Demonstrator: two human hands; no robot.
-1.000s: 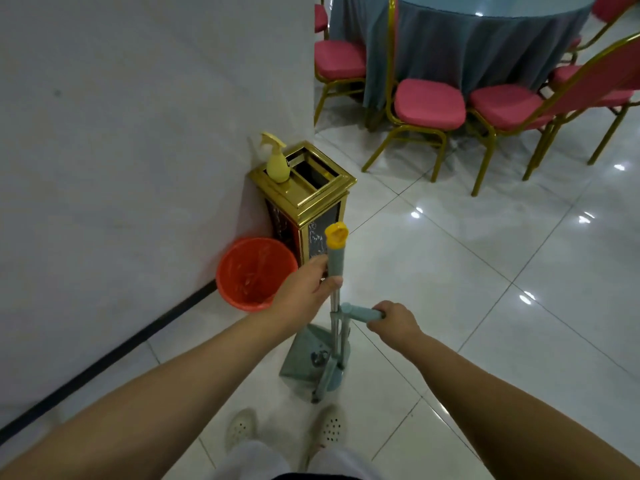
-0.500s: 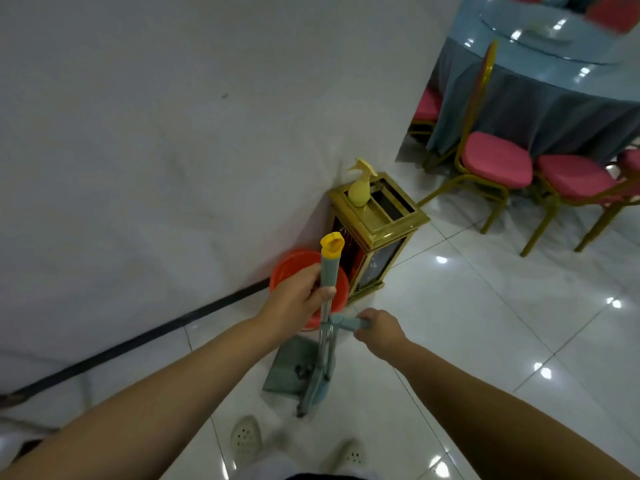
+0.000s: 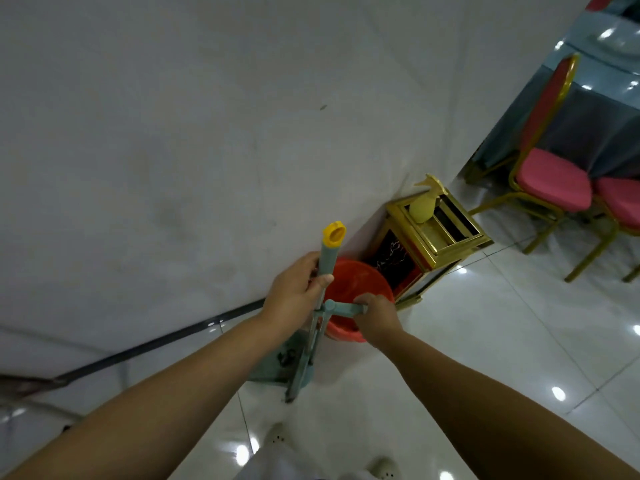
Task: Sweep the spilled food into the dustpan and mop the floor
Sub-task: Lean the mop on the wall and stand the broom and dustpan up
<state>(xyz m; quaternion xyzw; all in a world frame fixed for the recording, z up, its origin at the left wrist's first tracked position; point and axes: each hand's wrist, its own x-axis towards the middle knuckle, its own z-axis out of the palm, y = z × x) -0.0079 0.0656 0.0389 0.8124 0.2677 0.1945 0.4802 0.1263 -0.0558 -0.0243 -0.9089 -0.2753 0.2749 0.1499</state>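
Gripping the broom handle (image 3: 325,263), left hand (image 3: 294,296) fingers (image 3: 320,281) wrap it.

I'm in a banquet hall or restaurant: at the right edge of the frame, gold-framed chairs (image 3: 550,181) with pink cushions ring a cloth-draped round table (image 3: 599,109), above a glossy white tiled floor (image 3: 502,341) and gold bin (image 3: 433,237).

bucket (image 3: 356,292) left of bin (image 3: 429,244) | bottle (image 3: 423,207) on bin | both against wall (image 3: 207,133)
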